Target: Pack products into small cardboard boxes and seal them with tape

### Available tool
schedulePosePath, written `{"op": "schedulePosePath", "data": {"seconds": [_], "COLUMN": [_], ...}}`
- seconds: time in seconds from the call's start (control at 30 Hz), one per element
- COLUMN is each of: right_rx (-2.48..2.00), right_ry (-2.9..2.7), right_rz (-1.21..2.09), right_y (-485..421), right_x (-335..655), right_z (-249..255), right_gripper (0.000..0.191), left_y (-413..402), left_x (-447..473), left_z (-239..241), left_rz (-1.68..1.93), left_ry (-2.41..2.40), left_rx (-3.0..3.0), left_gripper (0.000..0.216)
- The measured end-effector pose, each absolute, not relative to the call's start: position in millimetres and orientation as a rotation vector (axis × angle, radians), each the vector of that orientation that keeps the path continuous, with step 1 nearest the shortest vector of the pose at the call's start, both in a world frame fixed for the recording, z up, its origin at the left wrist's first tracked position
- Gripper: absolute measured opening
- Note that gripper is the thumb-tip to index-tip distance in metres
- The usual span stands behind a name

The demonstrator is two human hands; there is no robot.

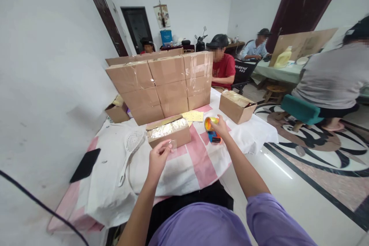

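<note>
My left hand point(158, 157) is closed in a pinch on a small clear piece of tape point(173, 145), just in front of an open cardboard box point(170, 133) filled with shiny foil-wrapped contents. My right hand point(220, 126) grips a tape dispenser point(211, 130) with a yellow-orange roll and a blue and orange body, held just above the tablecloth to the right of that box.
A wall of sealed cardboard boxes point(161, 84) stands at the back of the table point(198, 161). Another open box point(236, 107) sits at the right, one more point(117, 110) at the left. A white slotted scoop point(129, 150) and black phone point(85, 164) lie left. Several people sit beyond.
</note>
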State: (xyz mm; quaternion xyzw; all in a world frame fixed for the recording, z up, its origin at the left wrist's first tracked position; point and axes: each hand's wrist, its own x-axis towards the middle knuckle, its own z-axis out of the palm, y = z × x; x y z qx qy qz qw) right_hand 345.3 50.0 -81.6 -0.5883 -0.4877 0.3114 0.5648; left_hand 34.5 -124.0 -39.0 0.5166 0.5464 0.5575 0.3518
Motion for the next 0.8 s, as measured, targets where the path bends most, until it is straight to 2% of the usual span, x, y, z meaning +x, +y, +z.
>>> {"op": "schedulePosePath", "data": {"seconds": [0.2, 0.33, 0.43, 0.57, 0.8], "right_rx": [-1.073, -0.885, -0.691, -0.634, -0.623], "right_ry": [-1.139, -1.167, -1.162, -1.118, -1.180], "right_rz": [0.974, 1.120, 1.271, 1.331, 1.297], "right_y": [13.0, -19.0, -38.7, -51.1, -56.6], "right_x": [352.1, 339.7, 332.3, 329.5, 334.6], "right_z": [-64.8, -44.0, -26.4, -14.9, -25.3], "right_gripper": [0.070, 0.069, 0.065, 0.064, 0.060], "left_y": [-102.8, -70.1, -49.2, -37.1, -33.9], "left_x": [67.1, 108.2, 122.9, 122.1, 131.2], "left_z": [-35.6, -15.0, 3.7, 13.7, 0.8], "left_rz": [1.497, 1.540, 1.299, 1.012, 1.068], "left_ry": [1.326, 1.043, 0.857, 0.753, 0.814], "left_rx": [1.343, 1.328, 1.384, 1.439, 1.497], "left_gripper": [0.054, 0.089, 0.108, 0.111, 0.105]}}
